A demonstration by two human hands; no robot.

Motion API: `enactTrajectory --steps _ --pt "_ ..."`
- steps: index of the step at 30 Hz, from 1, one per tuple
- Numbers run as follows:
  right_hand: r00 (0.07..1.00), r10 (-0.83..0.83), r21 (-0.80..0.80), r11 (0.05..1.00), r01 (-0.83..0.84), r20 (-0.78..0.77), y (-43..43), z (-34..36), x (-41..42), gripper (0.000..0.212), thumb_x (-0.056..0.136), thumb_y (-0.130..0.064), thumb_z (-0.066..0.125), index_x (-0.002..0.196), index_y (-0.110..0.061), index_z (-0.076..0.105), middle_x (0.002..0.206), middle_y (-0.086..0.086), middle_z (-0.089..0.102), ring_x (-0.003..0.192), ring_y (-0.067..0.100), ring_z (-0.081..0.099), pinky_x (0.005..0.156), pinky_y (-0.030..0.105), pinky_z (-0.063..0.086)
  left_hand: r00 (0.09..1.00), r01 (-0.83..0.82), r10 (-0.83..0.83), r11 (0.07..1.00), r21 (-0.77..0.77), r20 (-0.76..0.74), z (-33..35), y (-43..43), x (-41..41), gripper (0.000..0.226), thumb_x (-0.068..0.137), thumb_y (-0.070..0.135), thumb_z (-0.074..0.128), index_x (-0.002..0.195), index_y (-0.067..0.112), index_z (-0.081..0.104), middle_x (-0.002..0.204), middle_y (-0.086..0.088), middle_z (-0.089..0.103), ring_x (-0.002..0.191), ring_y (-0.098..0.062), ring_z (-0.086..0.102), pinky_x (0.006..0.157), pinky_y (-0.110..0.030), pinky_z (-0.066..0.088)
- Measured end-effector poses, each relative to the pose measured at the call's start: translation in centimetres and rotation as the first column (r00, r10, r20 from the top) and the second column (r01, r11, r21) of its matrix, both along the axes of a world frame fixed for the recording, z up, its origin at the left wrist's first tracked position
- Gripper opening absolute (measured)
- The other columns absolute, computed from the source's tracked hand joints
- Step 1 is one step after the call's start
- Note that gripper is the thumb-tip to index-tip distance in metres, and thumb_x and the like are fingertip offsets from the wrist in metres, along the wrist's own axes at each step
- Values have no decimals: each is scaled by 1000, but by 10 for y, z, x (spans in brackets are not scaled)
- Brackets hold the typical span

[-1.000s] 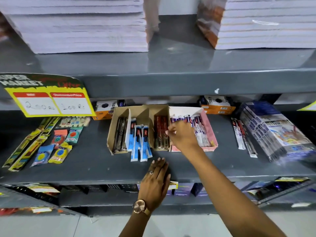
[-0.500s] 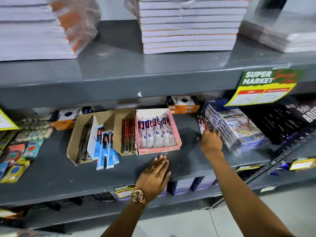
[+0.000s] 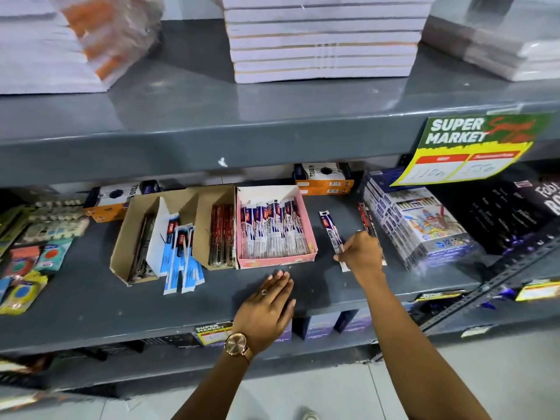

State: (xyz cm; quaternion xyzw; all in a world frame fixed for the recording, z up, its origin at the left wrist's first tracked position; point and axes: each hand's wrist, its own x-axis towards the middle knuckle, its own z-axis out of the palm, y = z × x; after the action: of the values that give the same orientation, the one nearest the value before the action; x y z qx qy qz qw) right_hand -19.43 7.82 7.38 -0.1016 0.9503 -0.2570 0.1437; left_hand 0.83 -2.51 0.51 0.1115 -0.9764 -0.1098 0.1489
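Grey metal shelving (image 3: 272,137), pale floor (image 3: 333,395)

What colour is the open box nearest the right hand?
The box is pink; the head view shows it best.

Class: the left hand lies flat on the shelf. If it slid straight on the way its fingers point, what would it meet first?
Probably the front wall of the pink box, just beyond the left hand; only bare shelf lies between, though depth is unclear.
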Motion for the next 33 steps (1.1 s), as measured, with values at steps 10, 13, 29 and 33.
enactTrajectory --steps 10,13,29,33 --pt "932 4 -484 856 183 361 32 9 -1 25 68 9 78 64 -8 60 76 19 66 47 10 67 44 23 58 995 -11 40 955 296 -94 -2 -4 0 43 95 41 38 125 18 59 138 4 52 132 -8 39 107 -29 37" --pt "880 125 -569 802 182 458 49 24 24 20 69 11 76 70 -7 66 65 8 73 48 7 69 47 21 59 979 -28 137 826 562 -152 10 -2 -2 29 93 30 53 117 19 65 125 8 61 119 2 49 103 -27 43" --pt "628 428 -434 887 -157 650 53 -6 139 15 82 -4 70 96 -1 75 74 2 76 63 10 72 59 21 58 951 -172 114 -571 802 286 55 -14 14 45 97 34 42 118 -3 57 115 -21 66 100 -27 67 85 -36 54" --pt "626 420 -413 895 -167 657 51 -7 141 19 82 -4 70 100 1 73 80 6 76 66 11 74 61 22 59 950 -190 100 -565 803 294 51 -18 18 43 97 32 44 118 -3 58 111 -19 68 94 -26 69 78 -33 58"
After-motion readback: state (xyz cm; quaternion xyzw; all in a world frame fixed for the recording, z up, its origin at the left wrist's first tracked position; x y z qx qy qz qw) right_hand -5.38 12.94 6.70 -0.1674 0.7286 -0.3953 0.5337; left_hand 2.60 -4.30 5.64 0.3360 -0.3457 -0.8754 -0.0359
